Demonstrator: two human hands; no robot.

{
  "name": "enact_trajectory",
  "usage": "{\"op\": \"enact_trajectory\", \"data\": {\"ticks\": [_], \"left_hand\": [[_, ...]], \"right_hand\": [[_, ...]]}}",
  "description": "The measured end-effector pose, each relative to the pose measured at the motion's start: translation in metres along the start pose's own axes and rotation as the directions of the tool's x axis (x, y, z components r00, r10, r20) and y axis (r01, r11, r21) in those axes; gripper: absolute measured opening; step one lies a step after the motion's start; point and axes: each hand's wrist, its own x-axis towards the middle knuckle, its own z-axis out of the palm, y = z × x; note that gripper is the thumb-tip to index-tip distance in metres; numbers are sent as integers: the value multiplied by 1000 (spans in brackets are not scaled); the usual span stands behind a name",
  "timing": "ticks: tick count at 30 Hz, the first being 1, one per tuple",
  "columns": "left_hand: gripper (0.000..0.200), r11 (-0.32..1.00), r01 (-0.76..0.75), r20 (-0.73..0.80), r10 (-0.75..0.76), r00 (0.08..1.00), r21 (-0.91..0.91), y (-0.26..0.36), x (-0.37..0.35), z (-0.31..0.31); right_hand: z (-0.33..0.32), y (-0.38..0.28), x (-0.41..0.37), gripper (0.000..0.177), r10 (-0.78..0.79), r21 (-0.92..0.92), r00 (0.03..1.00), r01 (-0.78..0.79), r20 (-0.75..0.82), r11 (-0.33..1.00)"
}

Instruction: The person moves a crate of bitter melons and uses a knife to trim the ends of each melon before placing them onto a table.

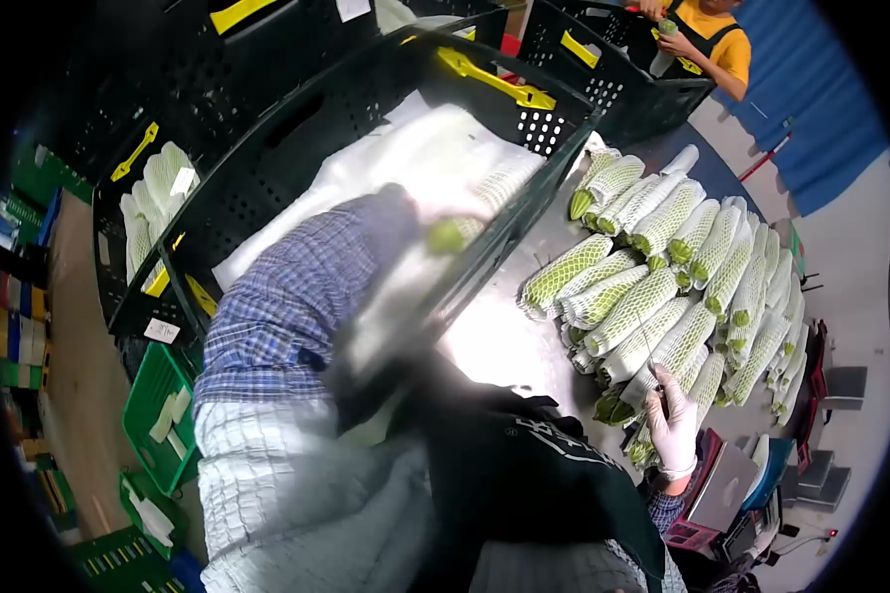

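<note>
My left hand, blurred and glaring in the light, reaches into a black crate. Its fingers lie around a green gourd in a white foam net, close to the crate's near wall. White liner sheets cover the inside of the crate. On the right, my right hand, in a white glove, pinches a thin, dark, pointed tool; its exact kind I cannot tell. This hand is at the near edge of a pile of netted green gourds on a metal table.
More black crates stand at the left and back, one holding netted gourds. A green basket sits low on the left. A person in a yellow shirt holds a gourd over a far crate. At lower right lies a laptop.
</note>
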Motion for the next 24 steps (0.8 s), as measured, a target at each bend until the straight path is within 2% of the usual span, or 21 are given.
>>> {"op": "enact_trajectory", "data": {"ticks": [1,2,3,4,6,7,9,10,12,13,14,16,17,19,20,21,23,24], "left_hand": [[49,976,69,24,-65,998,-206,-6,-1,-10],[47,886,-12,69,50,996,-463,-27,5,-21],[46,720,-40,113,164,980,-693,-46,10,-31],[43,662,-74,-35,73,997,-746,-9,-26,-46],[47,310,26,41,40,998,-950,-4,-54,-68],[49,83,25,34,118,992,-996,1,-69,-76],[57,-162,-14,-54,244,968,-987,8,-95,-83],[60,-269,-9,-92,298,950,-963,12,-106,-83],[67,-290,-47,-165,398,902,-956,20,-125,-79],[73,-432,4,-182,390,902,-902,15,-127,-74],[70,-428,24,-166,402,900,-904,27,-136,-68],[64,-453,-100,-198,175,964,-886,27,-141,-54],[55,-524,-74,-140,87,986,-849,37,-145,-51],[52,-563,-135,-149,-21,989,-815,28,-148,-43],[50,-575,-169,-155,-75,985,-800,24,-150,-40],[43,-578,-150,-185,2,983,-802,22,-151,-33],[47,-537,-143,-155,-22,988,-831,14,-149,-29],[47,-474,-306,-195,-269,943,-826,37,-155,-26]], "right_hand": [[-3,-4,0,37,12,1,1000,-12,5,1000],[-2,-4,1,37,8,20,1000,-8,5,1000],[-1,-3,4,37,-14,6,1000,14,15,1000],[0,-1,7,37,-36,-9,999,36,24,999],[3,0,15,37,-121,-30,992,122,39,992],[5,-3,21,37,-178,-19,984,179,26,984],[10,-6,37,40,-275,-60,961,275,8,960],[5,-18,42,41,-200,-67,978,203,52,977],[13,-45,60,48,-283,-43,959,282,-20,958],[15,-60,68,48,-366,-42,930,365,-20,930],[18,-74,74,48,-442,-45,897,441,-23,896],[32,-99,84,44,-534,10,844,535,-55,845],[39,-111,88,42,-573,31,817,576,-68,817],[53,-129,92,36,-619,56,781,624,-77,780],[58,-136,96,36,-694,90,713,701,-94,708],[66,-139,98,36,-714,114,689,725,-127,679],[77,-152,104,38,-776,101,606,795,-173,598],[82,-163,103,36,-813,1,545,831,-207,556]]}}
